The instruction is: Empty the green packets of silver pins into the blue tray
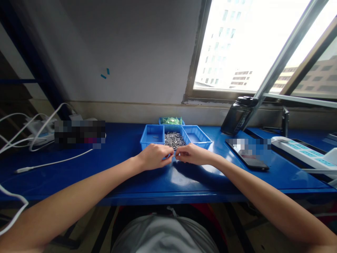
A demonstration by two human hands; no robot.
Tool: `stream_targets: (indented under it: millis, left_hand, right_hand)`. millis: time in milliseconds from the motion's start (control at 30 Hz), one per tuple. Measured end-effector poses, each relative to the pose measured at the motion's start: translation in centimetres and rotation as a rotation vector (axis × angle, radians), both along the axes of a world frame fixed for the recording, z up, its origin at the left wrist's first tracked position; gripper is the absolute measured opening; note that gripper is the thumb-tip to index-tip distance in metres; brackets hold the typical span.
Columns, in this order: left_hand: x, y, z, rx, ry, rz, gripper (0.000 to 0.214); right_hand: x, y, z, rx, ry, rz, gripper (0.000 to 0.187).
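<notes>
Pins [174,140] — small, thin, silvery metal pieces — lie heaped in the middle compartment of the blue tray [202,143] right in front of you, and your two hands meet just at its near edge. Your left hand [154,156] and right hand [191,154] are both pinched, fingertips nearly touching each other; something tiny seems to be caught between them, probably one of those pieces, but it is too small to make out for certain. Judging by the tray, most of the work is still ahead: the middle pile is full, the left compartment shows only a piece or two, and the right one looks bare. A smaller bin with green packets [171,121] sits just behind the tray, untouched.

Everything rests on a glossy blue desk [126,175] set against a plain grey wall. To your right lie a dark phone [250,160], a white power strip [302,154] and a black bottle [238,116] leaning near the window frame — beyond it, bright daylight and buildings. To your left, white cables [50,163] and chargers trail across the desk.
</notes>
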State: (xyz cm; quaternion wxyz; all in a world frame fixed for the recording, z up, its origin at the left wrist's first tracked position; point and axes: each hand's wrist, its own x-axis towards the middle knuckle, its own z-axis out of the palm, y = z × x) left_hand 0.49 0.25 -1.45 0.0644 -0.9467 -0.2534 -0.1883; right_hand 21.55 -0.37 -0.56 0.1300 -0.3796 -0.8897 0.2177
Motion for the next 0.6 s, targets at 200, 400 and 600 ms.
stream_targets:
  millis: [200, 400, 600]
  left_hand:
    - [0.03, 0.01, -0.12, -0.070, 0.040, 0.077, 0.017]
    - [0.08, -0.05, -0.08, -0.170, 0.024, 0.057, 0.016]
    - [0.09, -0.06, -0.04, -0.178, 0.027, 0.040, 0.016]
  right_hand:
    - [-0.05, -0.18, 0.33, -0.030, 0.112, -0.050, 0.025]
    - [-0.10, -0.37, 0.38, -0.019, 0.130, 0.027, 0.022]
    - [-0.10, -0.45, 0.41, 0.040, 0.088, 0.030, 0.026]
